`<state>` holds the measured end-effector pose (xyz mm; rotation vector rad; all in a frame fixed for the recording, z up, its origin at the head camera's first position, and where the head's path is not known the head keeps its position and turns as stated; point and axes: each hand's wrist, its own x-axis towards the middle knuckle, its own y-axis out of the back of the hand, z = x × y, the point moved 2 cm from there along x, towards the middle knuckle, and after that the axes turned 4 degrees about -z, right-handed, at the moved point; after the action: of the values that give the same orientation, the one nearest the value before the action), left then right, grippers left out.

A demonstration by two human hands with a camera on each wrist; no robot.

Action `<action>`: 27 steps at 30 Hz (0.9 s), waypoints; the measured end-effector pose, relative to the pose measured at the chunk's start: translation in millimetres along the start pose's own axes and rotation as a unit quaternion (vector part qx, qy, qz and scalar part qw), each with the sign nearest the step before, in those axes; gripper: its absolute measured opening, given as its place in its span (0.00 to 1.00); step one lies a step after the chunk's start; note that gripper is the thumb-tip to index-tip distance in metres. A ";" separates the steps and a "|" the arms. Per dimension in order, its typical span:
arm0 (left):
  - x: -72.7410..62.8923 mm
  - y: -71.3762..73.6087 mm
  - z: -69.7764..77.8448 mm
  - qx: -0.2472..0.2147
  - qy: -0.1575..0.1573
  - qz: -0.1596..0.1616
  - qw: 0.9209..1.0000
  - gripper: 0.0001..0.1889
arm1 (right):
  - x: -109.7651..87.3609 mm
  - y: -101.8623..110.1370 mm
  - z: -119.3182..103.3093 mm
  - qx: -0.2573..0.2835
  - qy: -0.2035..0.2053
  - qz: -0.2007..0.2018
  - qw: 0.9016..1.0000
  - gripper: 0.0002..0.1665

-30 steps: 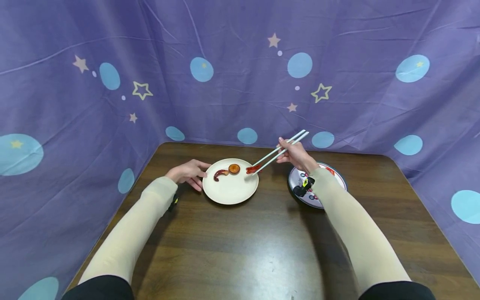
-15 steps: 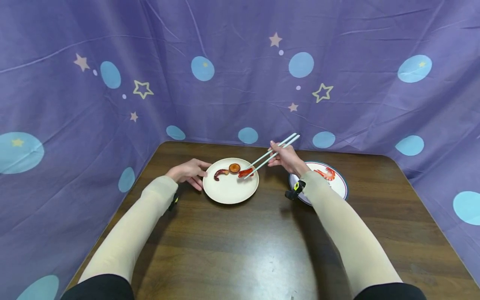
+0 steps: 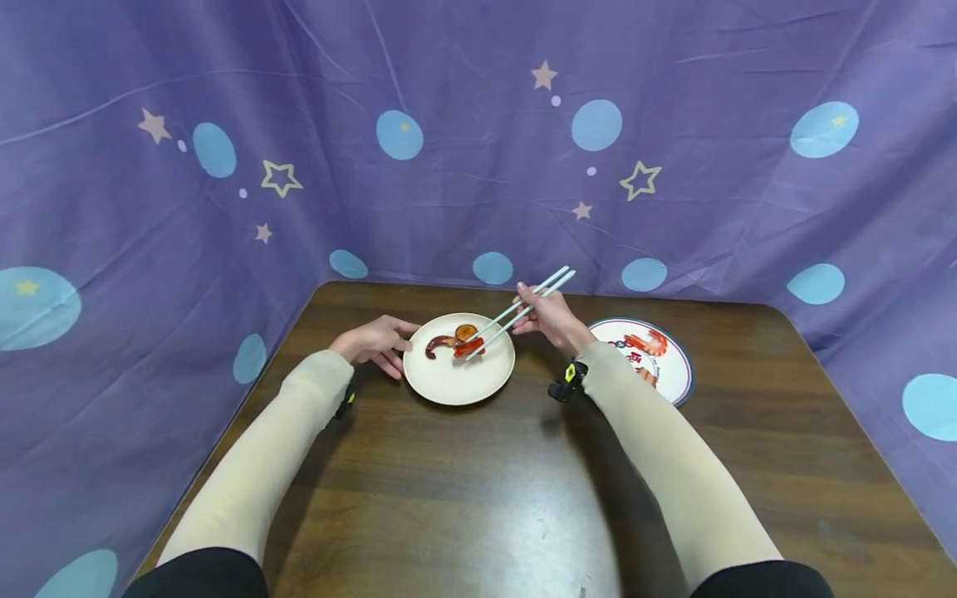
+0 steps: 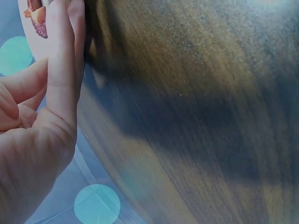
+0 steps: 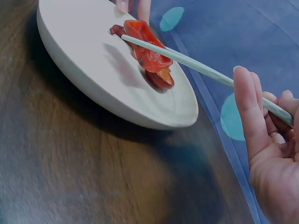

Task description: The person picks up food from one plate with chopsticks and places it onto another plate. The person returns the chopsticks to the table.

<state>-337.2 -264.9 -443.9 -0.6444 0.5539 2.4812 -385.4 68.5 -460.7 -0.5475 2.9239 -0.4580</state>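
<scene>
My right hand (image 3: 552,320) grips a pair of pale green chopsticks (image 3: 523,309), seen closer in the right wrist view. Their tips pinch a glossy red food piece (image 5: 148,45) over the cream plate (image 3: 459,386); its shadow falls on the plate. Below and beside it are a round brown-orange food piece (image 3: 467,332) and a dark red curled octopus tentacle (image 3: 437,347), partly hidden in the right wrist view. My left hand (image 3: 374,342) rests against the plate's left rim, fingers mostly straight and touching it, as the left wrist view also shows.
To the right, partly behind my right forearm, stands a white plate with a blue rim (image 3: 686,378), with a shrimp (image 3: 649,342) and another orange piece (image 3: 647,377) on it. The wooden table (image 3: 478,490) meets a purple curtain (image 3: 478,191) at its back and sides.
My right hand has moved left with the chopsticks, carrying the red piece from the plate's right rim to its middle. More of the blue-rimmed plate shows. My left hand has stayed put.
</scene>
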 end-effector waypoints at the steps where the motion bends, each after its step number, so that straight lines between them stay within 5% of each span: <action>1: 0.1 0.3 -0.5 0.000 -0.001 -0.001 1.000 0.33 | 0.5 -2.3 0.6 0.002 0.000 -0.001 1.000 0.24; 27: -4.4 0.0 0.2 -0.007 0.001 0.000 1.000 0.33 | 5.4 -37.7 15.7 0.007 -0.006 -0.008 1.000 0.24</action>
<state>-333.9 -266.4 -441.4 -0.6530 0.5384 2.4866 -375.1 28.8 -463.9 -0.5697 2.9051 -0.4742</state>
